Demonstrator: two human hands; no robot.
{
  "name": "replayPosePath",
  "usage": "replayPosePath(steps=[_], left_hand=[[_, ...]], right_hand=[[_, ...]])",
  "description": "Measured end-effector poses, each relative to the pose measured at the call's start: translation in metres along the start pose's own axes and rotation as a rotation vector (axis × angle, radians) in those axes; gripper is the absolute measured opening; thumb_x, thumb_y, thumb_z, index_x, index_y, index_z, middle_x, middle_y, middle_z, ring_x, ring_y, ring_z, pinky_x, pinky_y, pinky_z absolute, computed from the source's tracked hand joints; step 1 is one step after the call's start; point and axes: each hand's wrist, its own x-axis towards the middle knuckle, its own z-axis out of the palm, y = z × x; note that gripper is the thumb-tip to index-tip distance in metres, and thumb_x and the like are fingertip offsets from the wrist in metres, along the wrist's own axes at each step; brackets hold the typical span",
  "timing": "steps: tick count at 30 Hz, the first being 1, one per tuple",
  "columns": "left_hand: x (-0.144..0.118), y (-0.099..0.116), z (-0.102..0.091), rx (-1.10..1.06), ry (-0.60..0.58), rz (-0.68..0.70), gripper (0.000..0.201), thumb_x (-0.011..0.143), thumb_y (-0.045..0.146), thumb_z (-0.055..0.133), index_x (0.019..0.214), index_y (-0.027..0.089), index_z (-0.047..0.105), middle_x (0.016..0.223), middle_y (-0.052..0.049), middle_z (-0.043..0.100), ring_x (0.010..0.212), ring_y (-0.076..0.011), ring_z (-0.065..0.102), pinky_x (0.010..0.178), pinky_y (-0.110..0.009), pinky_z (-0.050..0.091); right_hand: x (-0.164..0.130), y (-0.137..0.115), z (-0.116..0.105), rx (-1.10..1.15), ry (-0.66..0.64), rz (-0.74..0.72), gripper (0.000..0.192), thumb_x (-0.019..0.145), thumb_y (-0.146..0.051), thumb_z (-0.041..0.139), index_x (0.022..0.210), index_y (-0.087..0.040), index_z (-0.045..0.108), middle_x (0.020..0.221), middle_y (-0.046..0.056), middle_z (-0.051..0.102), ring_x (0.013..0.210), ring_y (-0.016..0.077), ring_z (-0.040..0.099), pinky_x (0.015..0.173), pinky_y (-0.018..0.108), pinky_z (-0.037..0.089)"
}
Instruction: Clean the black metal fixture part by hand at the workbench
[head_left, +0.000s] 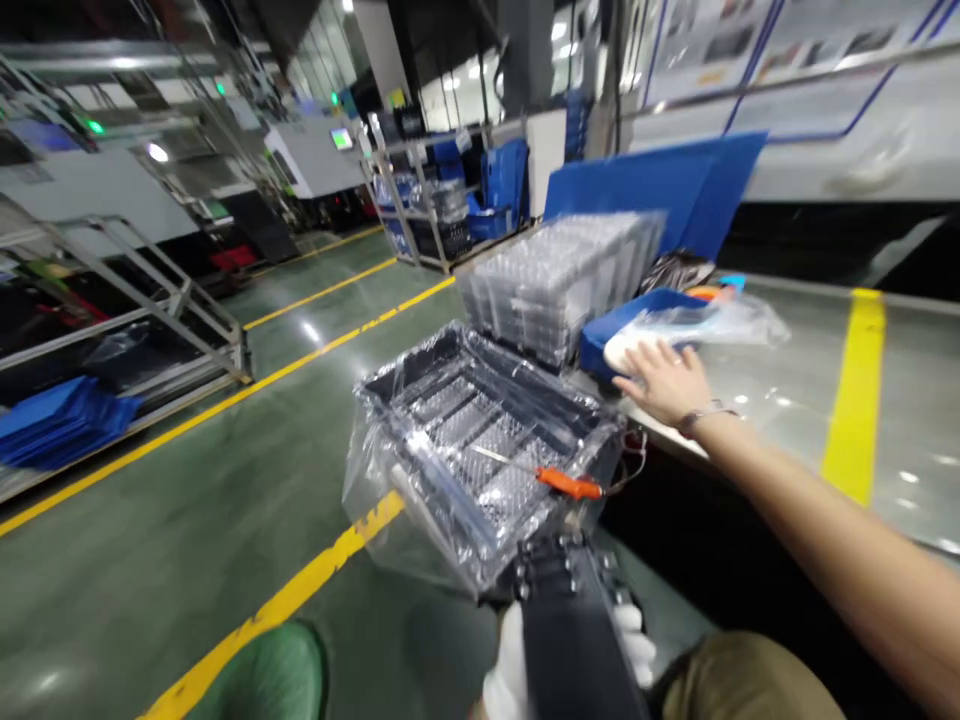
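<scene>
My left hand [511, 665], in a white glove, is wrapped round a long black part [570, 650] with a knobbly far end, low in the head view. The gloved fingers show along its right side. My right hand [666, 380] is bare, its fingers spread over the near edge of a blue bin [600, 340]. Beneath the fingertips is a white cloth-like piece [630, 345]; whether they press on it I cannot tell. Between my hands and the floor stands a black crate [592, 410] lined with clear plastic. An orange-handled screwdriver-like tool [568, 484] lies across it.
Stacked clear plastic trays [555, 270] stand behind the crate. To the right runs a shiny bench [780, 400] with a yellow stripe. A green rounded object [262, 675] is at lower left. Metal racks [187, 300] and blue sheets [60, 425] stand beyond the yellow floor lines.
</scene>
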Motion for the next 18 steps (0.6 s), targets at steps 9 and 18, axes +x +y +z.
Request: replayPosePath(steps=[9, 18], left_hand=[[-0.029, -0.011, 0.016, -0.278, -0.067, -0.005, 0.060, 0.073, 0.054, 0.068, 0.106, 0.004, 0.078, 0.097, -0.013, 0.080, 0.088, -0.0267, 0.073, 0.087, -0.038, 0.054], [-0.063, -0.067, 0.012, -0.049, 0.199, -0.244, 0.059, 0.047, 0.061, 0.083, 0.090, 0.019, 0.083, 0.080, -0.005, 0.080, 0.089, -0.0285, 0.072, 0.098, -0.036, 0.052]], right_hand=[[-0.311, -0.055, -0.030, 0.391, -0.262, 0.449, 0.093, 0.090, -0.088, 0.052, 0.142, -0.012, 0.063, 0.138, 0.024, 0.068, 0.119, 0.0375, 0.072, 0.091, 0.045, 0.065], [-0.385, -0.109, 0.003, 0.824, -0.405, 0.829, 0.142, 0.075, -0.090, 0.071, 0.172, -0.007, 0.008, 0.166, 0.027, 0.037, 0.150, 0.0337, 0.044, 0.120, 0.045, 0.041]])
